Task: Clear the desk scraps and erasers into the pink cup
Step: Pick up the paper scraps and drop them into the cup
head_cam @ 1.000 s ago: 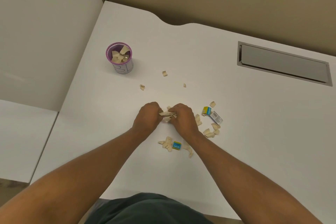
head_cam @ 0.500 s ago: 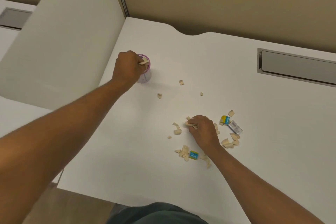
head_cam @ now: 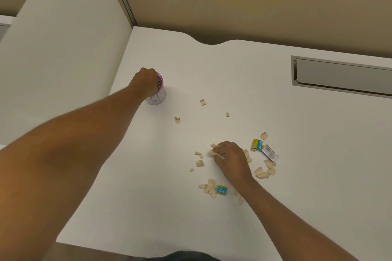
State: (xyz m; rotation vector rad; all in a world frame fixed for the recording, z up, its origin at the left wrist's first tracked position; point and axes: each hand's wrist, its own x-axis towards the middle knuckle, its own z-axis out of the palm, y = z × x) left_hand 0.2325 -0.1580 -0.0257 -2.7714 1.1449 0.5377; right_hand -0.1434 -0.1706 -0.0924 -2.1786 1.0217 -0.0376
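Pink cup (head_cam: 158, 96) stands upright on white worktop (head_cam: 297, 176), far left, near the partition panel (head_cam: 63, 59). Your left hand (head_cam: 146, 82) sits over its mouth, fingers curled down into the rim; scraps visible at the fingertips inside the rim, but cannot tell whether you grip them or they lie loose in the cup. Cup body below the hand shows white w/ line markings.

Your right hand (head_cam: 231, 160) rests on worktop centre-right, fingers closed round a bunch of tan paper scraps (head_cam: 216, 152), some sticking out at the knuckle side.

Loose scraps, approx. positions:
- three small pcs just left of right hand (head_cam: 199, 162)
- cluster right of the wrist (head_cam: 265, 170)
- pile nearer you (head_cam: 209, 188), touching a blue-sleeved eraser (head_cam: 222, 190)
- three singles apart btwn cup and right hand: (head_cam: 177, 119), (head_cam: 203, 102), (head_cam: 227, 114)
- one pc at far right of spread (head_cam: 263, 135)

Two more erasers right of right hand: blue/yellow-sleeved one (head_cam: 257, 144) and a grey-white one (head_cam: 269, 152), just beside each other; contact not clear.

Grey recessed cable tray lid (head_cam: 343, 76) set in worktop at far right, well apart from the scraps.
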